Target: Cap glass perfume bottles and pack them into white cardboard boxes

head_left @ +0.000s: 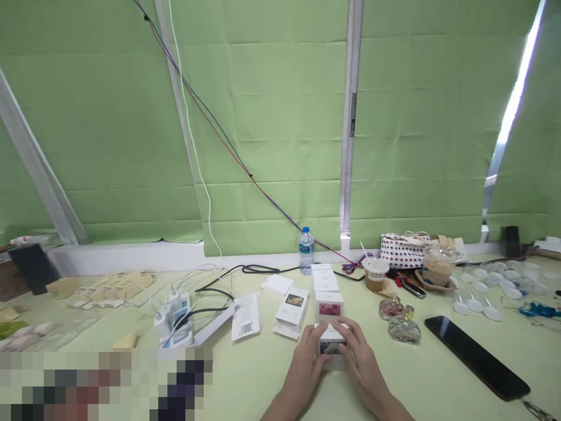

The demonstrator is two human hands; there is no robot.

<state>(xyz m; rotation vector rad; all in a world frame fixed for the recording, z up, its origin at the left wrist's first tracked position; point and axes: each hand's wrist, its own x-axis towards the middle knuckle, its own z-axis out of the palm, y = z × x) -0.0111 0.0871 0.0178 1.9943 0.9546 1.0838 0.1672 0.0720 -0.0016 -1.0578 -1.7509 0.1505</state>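
Observation:
Both of my hands are wrapped round a small white box (332,339) near the table's front edge. My left hand (305,361) grips its left side and my right hand (360,358) grips its right side, fingers curled over the top. Just beyond it, a row of similar white boxes (328,291) with pink pictures runs away from me. Flat white cartons (293,309) lie to their left. Two round glass perfume bottles (404,327) stand to the right of my hands.
A black phone (477,356) lies at the right. A water bottle (306,251), a cup (375,273), a patterned pouch (403,249) and white lids (482,289) sit further back. Chargers and cables (184,313) are at the left. A green blind (263,117) hangs behind.

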